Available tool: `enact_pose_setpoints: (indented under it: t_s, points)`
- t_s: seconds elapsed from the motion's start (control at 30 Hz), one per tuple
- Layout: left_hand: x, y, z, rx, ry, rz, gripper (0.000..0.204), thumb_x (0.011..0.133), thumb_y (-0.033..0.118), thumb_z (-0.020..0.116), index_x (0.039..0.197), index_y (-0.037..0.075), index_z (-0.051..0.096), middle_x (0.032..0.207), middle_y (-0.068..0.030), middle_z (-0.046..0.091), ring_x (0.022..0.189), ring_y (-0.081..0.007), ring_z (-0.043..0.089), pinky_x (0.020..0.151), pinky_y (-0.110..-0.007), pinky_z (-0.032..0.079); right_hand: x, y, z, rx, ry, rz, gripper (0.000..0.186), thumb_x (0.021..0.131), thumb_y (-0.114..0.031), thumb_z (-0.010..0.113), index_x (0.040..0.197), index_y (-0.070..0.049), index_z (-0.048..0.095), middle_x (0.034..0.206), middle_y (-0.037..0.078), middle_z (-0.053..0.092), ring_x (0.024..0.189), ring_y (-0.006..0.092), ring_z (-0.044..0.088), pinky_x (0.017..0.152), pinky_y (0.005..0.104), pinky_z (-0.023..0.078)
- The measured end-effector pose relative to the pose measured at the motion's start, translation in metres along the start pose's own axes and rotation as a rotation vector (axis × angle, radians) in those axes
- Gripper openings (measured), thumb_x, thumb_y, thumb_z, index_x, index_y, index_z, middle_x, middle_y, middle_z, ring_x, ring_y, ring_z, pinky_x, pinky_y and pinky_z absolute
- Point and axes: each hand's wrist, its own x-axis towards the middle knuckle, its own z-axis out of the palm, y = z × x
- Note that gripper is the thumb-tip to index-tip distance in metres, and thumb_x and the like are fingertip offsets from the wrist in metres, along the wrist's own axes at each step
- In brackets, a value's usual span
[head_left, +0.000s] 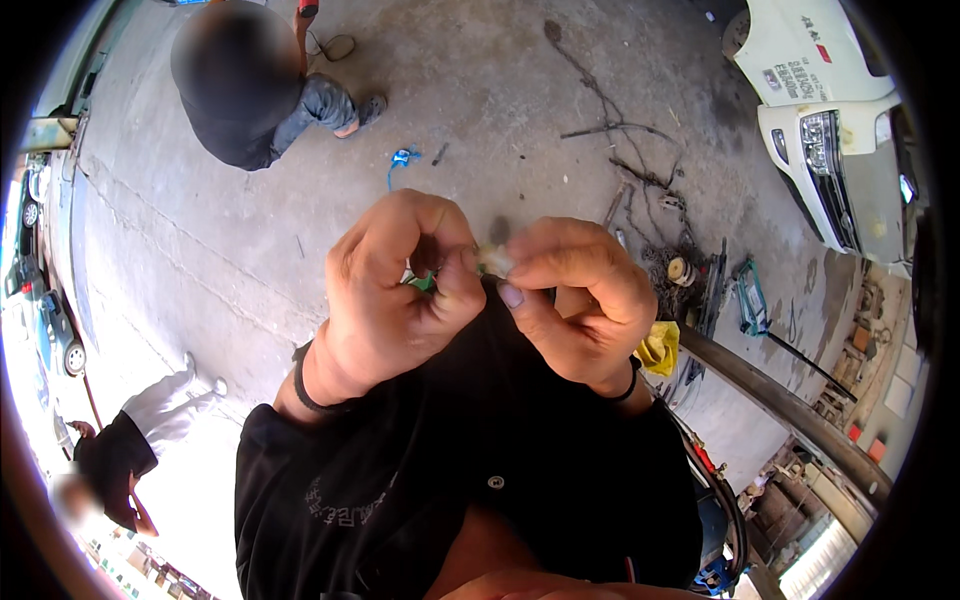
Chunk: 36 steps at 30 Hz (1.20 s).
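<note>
My two hands are raised close together in front of my chest. My left hand is closed, fingers curled and thumb pressed against them; a bit of something green shows inside its curl. Between the fingertips of both hands is a small pale, whitish piece, blurred and too small to name. My right hand pinches at this piece with thumb and forefinger. Whether the green bit and the pale piece are one thing, I cannot tell.
A person in dark top and jeans is at the upper left; another stands lower left in bright light. A white truck cab is at right. Chains, a yellow bag and a blue item lie on the concrete floor.
</note>
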Motion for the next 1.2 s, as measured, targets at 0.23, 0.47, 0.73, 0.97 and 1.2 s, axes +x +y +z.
enact_pose_setpoints:
  t_s: [0.23,0.47,0.73,0.97,1.2]
  points:
    - [0.000,-0.004,-0.004,-0.153,-0.031,-0.015,0.013,0.084,-0.005,0.074,0.093,0.000,0.067,0.084,-0.0041,0.068,0.065,-0.0100,0.061,0.058,-0.024,0.049,-0.004,-0.005,0.002,-0.041,0.051,0.097,0.026,0.076,0.014,0.076,0.097,0.001,0.071,0.104,0.017,0.072,0.089,0.0200,0.072,0.075,0.0271,0.058]
    - [0.005,-0.005,-0.002,0.046,-0.027,0.099,0.014,0.083,-0.009,0.076,0.088,0.001,0.067,0.086,-0.0049,0.069,0.067,-0.0138,0.063,0.059,-0.026,0.050,-0.001,0.005,0.003,-0.095,0.056,0.012,0.026,0.075,0.015,0.075,0.096,0.001,0.071,0.104,0.018,0.072,0.090,0.0207,0.072,0.075,0.0275,0.057]
    - [0.007,-0.007,-0.006,-0.284,-0.126,-0.184,0.006,0.097,0.000,0.067,0.096,-0.001,0.061,0.082,-0.0030,0.062,0.069,-0.0102,0.056,0.063,-0.025,0.046,-0.001,0.007,-0.003,0.245,0.019,0.251,0.022,0.084,0.015,0.073,0.103,0.004,0.068,0.113,0.017,0.069,0.095,0.0177,0.071,0.083,0.0285,0.059]
    - [0.004,-0.022,-0.005,-0.610,-0.122,-0.339,0.021,0.110,0.019,0.053,0.097,0.002,0.055,0.084,0.0039,0.050,0.074,-0.0045,0.041,0.066,-0.021,0.036,0.002,0.017,0.007,0.898,0.185,0.552,0.016,0.097,0.003,0.068,0.112,0.006,0.063,0.097,0.017,0.071,0.082,0.0225,0.075,0.070,0.0346,0.065]
    - [-0.003,-0.037,0.004,-0.517,-0.125,-0.371,0.025,0.110,0.020,0.048,0.090,0.004,0.051,0.078,0.0014,0.047,0.060,-0.0024,0.037,0.052,-0.019,0.032,0.011,-0.036,0.005,1.264,-0.359,0.183,0.011,0.092,0.002,0.074,0.101,0.004,0.070,0.093,0.015,0.072,0.086,0.0251,0.072,0.073,0.0317,0.058]
